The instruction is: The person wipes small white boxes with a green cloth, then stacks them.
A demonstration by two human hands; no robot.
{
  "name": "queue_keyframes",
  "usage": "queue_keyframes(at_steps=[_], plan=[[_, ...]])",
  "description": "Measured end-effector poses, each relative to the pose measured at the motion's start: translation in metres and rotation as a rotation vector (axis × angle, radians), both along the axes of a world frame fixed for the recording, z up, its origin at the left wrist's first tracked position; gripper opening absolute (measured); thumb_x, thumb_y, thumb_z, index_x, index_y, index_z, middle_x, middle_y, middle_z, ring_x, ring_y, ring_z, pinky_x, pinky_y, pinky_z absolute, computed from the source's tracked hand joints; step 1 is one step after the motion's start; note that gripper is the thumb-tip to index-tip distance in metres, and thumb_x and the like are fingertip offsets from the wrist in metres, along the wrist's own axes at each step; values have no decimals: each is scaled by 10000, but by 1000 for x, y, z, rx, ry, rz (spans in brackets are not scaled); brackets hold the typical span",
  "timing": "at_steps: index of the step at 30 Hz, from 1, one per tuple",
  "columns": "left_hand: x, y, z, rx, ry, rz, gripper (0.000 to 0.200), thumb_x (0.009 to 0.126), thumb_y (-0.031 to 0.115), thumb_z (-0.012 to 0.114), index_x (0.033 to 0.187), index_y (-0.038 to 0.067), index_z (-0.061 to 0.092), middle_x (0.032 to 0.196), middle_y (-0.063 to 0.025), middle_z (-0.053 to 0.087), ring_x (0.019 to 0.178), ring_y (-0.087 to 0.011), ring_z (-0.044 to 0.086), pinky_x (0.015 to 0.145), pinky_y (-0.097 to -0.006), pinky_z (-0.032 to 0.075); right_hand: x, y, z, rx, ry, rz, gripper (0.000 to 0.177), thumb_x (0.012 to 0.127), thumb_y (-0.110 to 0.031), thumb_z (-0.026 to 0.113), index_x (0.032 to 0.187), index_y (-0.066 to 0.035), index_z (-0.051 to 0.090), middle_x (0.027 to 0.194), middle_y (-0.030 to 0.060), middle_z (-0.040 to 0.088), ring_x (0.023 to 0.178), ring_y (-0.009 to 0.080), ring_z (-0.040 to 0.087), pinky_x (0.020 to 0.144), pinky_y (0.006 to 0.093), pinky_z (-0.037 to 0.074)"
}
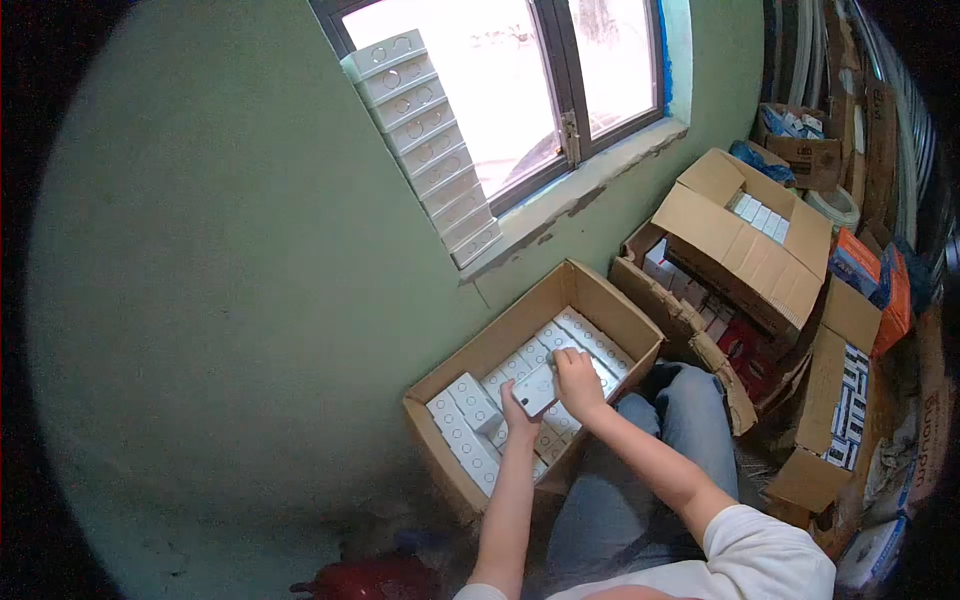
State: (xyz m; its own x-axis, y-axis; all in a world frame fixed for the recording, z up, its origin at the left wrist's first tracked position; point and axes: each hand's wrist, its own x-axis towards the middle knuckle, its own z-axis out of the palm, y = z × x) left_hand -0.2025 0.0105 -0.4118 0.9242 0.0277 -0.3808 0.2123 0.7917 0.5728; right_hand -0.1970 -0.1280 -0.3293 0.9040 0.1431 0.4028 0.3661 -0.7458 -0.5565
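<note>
Over an open cardboard carton (pixel 480 352), both hands are at a small white rectangular item (pixel 535 390) with rounded corners and a dark spot near one corner. My left hand (pixel 520 415) grips its left end, thumb along the edge. Curled at its right end, my right hand (pixel 577 385) has its fingers closed, partly hiding what they touch. Inside the carton lie rows of white boxes (pixel 455 440) marked with circles. One white box (pixel 474 402) sits higher than those around it, at the left.
A stack of white circle-marked boxes (pixel 425 135) stands on the window sill (pixel 600 180). On the right are an open carton (pixel 745 240) of white boxes, a torn carton (pixel 690 330) below it, and another carton (pixel 815 475) with black-and-white contents. My knees are against the near carton.
</note>
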Motion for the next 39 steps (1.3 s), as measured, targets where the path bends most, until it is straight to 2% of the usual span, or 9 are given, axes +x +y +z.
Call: queue_keyframes(at_steps=[5,8,12,19,24,27,31,35,39], plan=[[-6,-2,8,98,112,46,478,832,469,401,1075,99,583,980,-57,637,894,-225,612,760,-418,493,-8,6,1,1,15,-10,307,729,-18,578,1033,-15,539,1007,130,554,936,331,526,784,412,485],[-8,-12,27,119,160,101,425,832,430,450,1051,83,560,937,-68,620,872,-222,609,755,-401,497,-22,11,-7,-59,18,96,324,719,-26,585,1040,-8,543,1005,133,552,927,325,533,773,404,489],[-11,-12,32,81,207,154,391,819,414,482,1027,88,544,930,-68,591,881,-215,587,796,-396,480,-43,19,4,51,14,231,292,711,-12,574,1003,-9,566,986,154,559,896,350,546,784,422,479],[-12,-15,25,72,149,100,356,838,421,458,1016,134,571,928,-32,619,833,-200,601,757,-366,491,-16,11,1,145,5,26,273,710,-9,585,983,-6,579,980,155,575,901,361,544,788,430,469],[-12,-10,23,149,249,101,377,823,469,476,897,117,590,874,-51,619,800,-209,598,720,-351,487,-47,27,4,187,-39,193,287,744,-43,600,1030,-37,587,1034,146,577,944,354,546,825,410,468],[-18,-3,27,107,293,109,386,819,464,475,918,108,584,883,-64,621,797,-214,595,721,-353,485,-56,26,-1,196,-2,280,286,751,-63,611,1036,-51,594,1031,143,582,934,351,549,813,411,473],[-6,-6,18,-63,88,189,393,832,416,451,1002,84,576,921,-85,622,845,-244,612,738,-398,506,-22,5,-5,180,14,105,305,726,-47,634,1030,-48,607,1000,161,592,921,354,554,777,416,483],[-4,-8,12,-56,124,125,388,844,397,422,1041,90,556,958,-76,617,884,-260,622,753,-427,518,-9,-1,-2,137,24,-30,299,694,-4,638,991,-22,608,941,179,589,884,364,553,772,418,478],[-11,-11,31,5,135,116,409,822,431,458,1047,104,555,959,-56,617,860,-236,615,714,-386,510,-24,5,-6,140,-20,71,331,679,3,639,1005,-20,588,966,168,584,884,355,556,767,415,481]])
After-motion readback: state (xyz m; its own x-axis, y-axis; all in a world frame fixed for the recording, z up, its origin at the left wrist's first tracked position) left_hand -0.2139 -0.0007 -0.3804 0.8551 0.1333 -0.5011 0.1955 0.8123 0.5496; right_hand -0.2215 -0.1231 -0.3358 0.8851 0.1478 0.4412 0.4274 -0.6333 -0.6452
